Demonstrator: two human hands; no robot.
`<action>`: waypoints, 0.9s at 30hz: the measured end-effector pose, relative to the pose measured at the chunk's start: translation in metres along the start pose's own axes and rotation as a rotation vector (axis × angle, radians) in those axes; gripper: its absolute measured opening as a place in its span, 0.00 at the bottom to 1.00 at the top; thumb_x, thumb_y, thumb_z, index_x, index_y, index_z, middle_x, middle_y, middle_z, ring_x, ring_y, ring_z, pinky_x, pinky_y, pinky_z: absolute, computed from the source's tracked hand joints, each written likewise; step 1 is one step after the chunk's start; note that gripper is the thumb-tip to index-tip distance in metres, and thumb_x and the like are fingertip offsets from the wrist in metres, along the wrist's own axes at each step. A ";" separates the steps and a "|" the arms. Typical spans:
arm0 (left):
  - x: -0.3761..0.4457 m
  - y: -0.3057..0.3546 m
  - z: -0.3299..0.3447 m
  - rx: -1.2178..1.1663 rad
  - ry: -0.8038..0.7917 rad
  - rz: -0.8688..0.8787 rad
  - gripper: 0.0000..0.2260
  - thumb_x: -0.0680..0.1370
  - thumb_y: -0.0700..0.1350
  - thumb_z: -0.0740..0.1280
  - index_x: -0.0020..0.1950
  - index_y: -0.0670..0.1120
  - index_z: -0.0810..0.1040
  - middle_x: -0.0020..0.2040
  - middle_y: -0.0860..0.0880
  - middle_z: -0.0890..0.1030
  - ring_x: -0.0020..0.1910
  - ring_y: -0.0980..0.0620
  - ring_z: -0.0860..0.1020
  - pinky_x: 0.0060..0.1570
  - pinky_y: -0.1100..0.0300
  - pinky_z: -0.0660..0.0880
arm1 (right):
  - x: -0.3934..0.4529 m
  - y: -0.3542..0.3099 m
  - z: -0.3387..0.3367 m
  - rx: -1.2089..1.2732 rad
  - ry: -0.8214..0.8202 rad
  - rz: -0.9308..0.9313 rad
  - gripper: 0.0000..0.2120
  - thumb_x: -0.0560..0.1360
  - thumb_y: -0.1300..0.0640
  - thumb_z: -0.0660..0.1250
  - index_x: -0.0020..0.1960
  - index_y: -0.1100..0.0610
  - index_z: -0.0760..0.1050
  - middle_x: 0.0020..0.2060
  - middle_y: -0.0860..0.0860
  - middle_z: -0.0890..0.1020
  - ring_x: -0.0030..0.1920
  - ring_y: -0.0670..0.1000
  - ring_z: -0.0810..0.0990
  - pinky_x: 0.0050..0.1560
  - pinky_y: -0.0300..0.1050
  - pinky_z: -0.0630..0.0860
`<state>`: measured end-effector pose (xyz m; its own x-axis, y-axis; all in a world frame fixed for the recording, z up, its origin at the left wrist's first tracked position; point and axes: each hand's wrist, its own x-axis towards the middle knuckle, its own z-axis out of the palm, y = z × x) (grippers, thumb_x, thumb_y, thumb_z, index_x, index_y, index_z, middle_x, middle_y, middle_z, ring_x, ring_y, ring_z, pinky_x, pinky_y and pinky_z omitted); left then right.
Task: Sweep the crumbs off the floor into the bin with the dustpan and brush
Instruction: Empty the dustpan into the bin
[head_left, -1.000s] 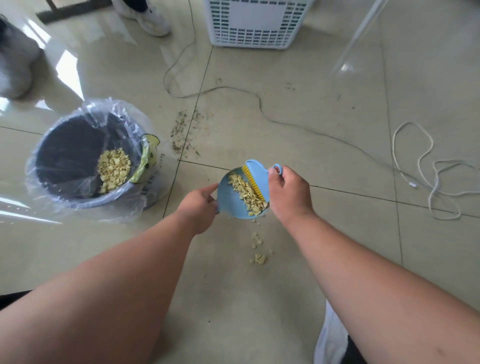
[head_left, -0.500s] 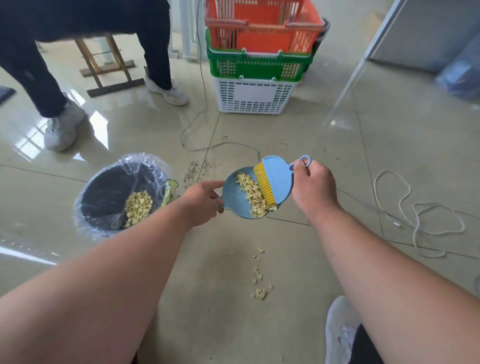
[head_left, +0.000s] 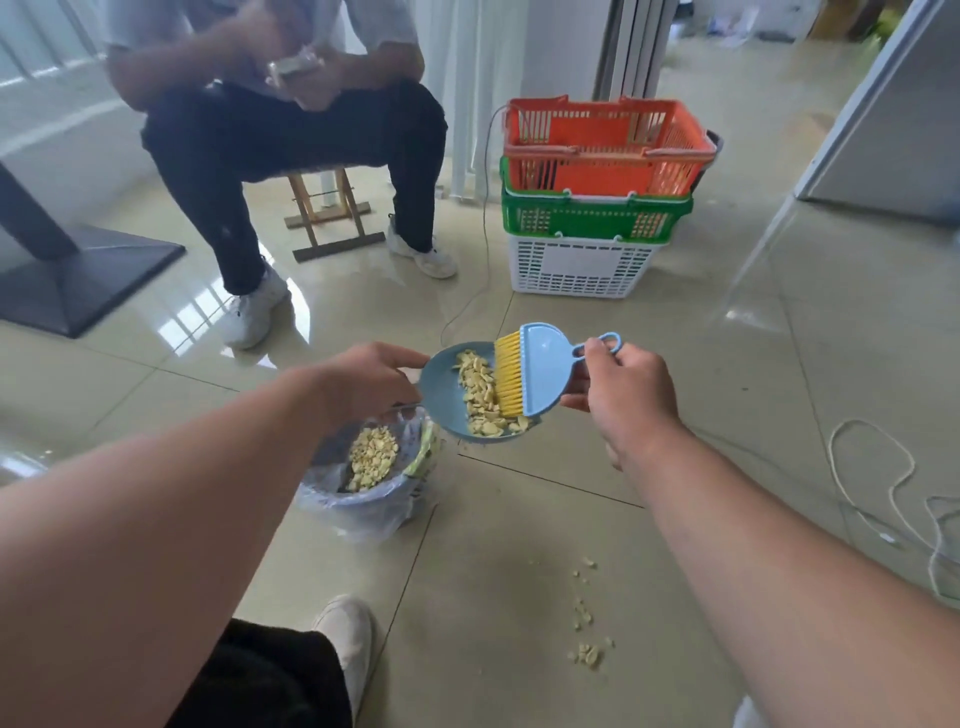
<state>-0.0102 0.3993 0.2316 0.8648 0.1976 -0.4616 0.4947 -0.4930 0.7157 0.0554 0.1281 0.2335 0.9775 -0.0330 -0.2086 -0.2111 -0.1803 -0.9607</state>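
Observation:
My left hand (head_left: 366, 379) grips the blue dustpan (head_left: 441, 397), which is raised in the air just right of and above the bin (head_left: 363, 499). Pale yellow crumbs (head_left: 480, 392) lie in the pan. My right hand (head_left: 621, 395) holds the blue brush (head_left: 543, 369) by its loop handle, its yellow bristles resting against the crumbs in the pan. The bin is dark, lined with a clear plastic bag, and holds a heap of crumbs; my left forearm covers part of it. A few loose crumbs (head_left: 584, 652) remain scattered on the tiled floor at lower right.
A seated person (head_left: 291, 130) on a wooden stool is straight ahead, feet on the floor. Stacked orange, green and white baskets (head_left: 597, 202) stand behind the dustpan. A white cord (head_left: 878, 499) lies coiled at right, a thin cable runs near the baskets, a black table base (head_left: 67, 280) at left.
The view has tilted up and I have shifted left. Both hands carried the dustpan and brush higher and closer to the bin, which now lies beneath my left hand.

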 end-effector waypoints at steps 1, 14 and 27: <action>-0.002 -0.003 -0.012 -0.001 0.008 -0.008 0.23 0.77 0.35 0.69 0.64 0.59 0.84 0.43 0.44 0.86 0.40 0.47 0.80 0.45 0.50 0.81 | -0.001 -0.002 0.011 0.016 -0.017 0.006 0.13 0.82 0.53 0.62 0.47 0.59 0.81 0.40 0.57 0.88 0.39 0.55 0.89 0.40 0.50 0.86; 0.009 -0.100 -0.097 0.288 0.265 0.011 0.24 0.81 0.40 0.69 0.76 0.57 0.75 0.44 0.49 0.87 0.35 0.53 0.80 0.36 0.60 0.76 | -0.004 0.021 0.161 0.055 -0.281 0.112 0.09 0.80 0.58 0.67 0.44 0.53 0.84 0.44 0.55 0.88 0.45 0.51 0.89 0.55 0.55 0.85; 0.019 -0.135 -0.084 0.689 0.421 0.185 0.26 0.81 0.44 0.64 0.77 0.65 0.70 0.47 0.46 0.84 0.42 0.44 0.79 0.43 0.55 0.76 | -0.015 0.074 0.185 -0.024 -0.322 0.161 0.12 0.68 0.53 0.69 0.46 0.43 0.88 0.42 0.54 0.89 0.52 0.62 0.87 0.57 0.65 0.82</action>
<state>-0.0527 0.5411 0.1705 0.9548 0.2951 -0.0349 0.2955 -0.9306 0.2160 0.0245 0.2967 0.1321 0.8787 0.2482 -0.4079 -0.3585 -0.2213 -0.9069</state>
